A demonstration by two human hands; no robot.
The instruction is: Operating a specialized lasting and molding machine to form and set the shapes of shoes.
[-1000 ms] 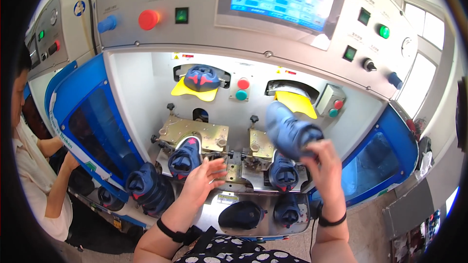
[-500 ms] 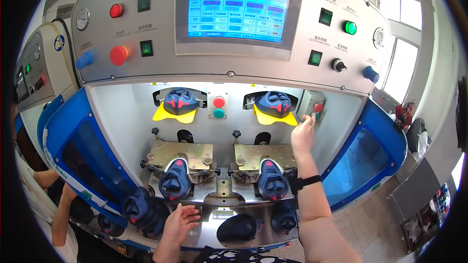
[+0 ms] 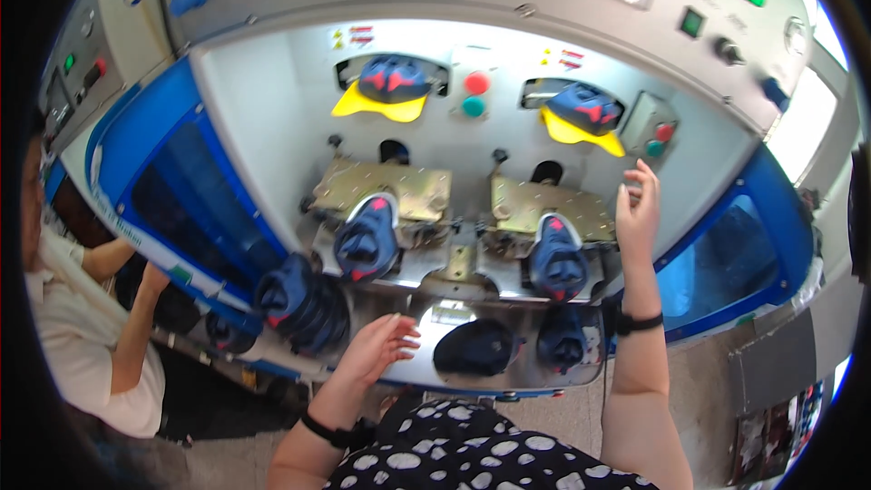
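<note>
My right hand (image 3: 639, 204) is raised just below the button box (image 3: 655, 127) on the right inner wall, beside its green button. Its fingers are loosely bent and hold nothing. Lower down, my left hand (image 3: 381, 347) hovers over the metal tray's front, palm turned inward, fingers extended and empty. Two navy shoe uppers with pink marks sit toe-up on the lower moulds, a left upper (image 3: 366, 240) and a right upper (image 3: 558, 259). Above them, two navy-and-yellow pieces, left (image 3: 393, 82) and right (image 3: 582, 113), cover the back-wall moulds.
More dark uppers (image 3: 304, 304) are bunched at the tray's left end. A black oval piece (image 3: 474, 347) and another upper (image 3: 561, 340) lie at its right. Blue doors (image 3: 204, 191) flank the opening. A co-worker's arm (image 3: 136, 327) is at the left.
The view has tilted downward and rolled, so the machine appears higher. My right hand has dropped slightly away from the button box. My left hand still hovers at the tray's front.
</note>
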